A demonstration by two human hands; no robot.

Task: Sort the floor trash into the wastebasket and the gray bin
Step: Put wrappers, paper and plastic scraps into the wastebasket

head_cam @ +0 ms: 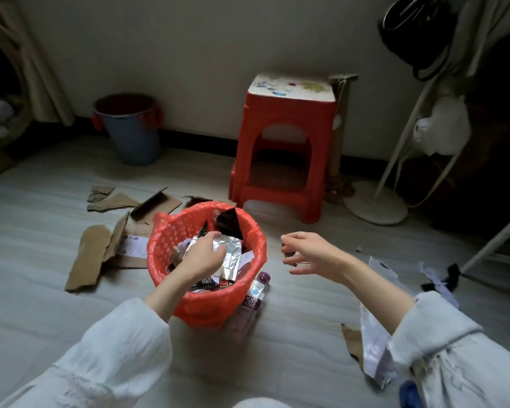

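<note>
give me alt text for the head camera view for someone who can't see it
A person's left hand holds a silver foil wrapper over a red wastebasket, while the right hand pinches a small dark scrap. Cardboard pieces and a plastic bottle lie on the floor.

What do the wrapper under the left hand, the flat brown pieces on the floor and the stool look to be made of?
Wrapper: likely metallised foil, shiny silver with sharp creases. Brown pieces: cardboard, matte tan with torn edges and a folded flap. Stool: moulded plastic, glossy red, with a pale, stained top. The left hand rests on the wrapper inside the wastebasket.
</note>
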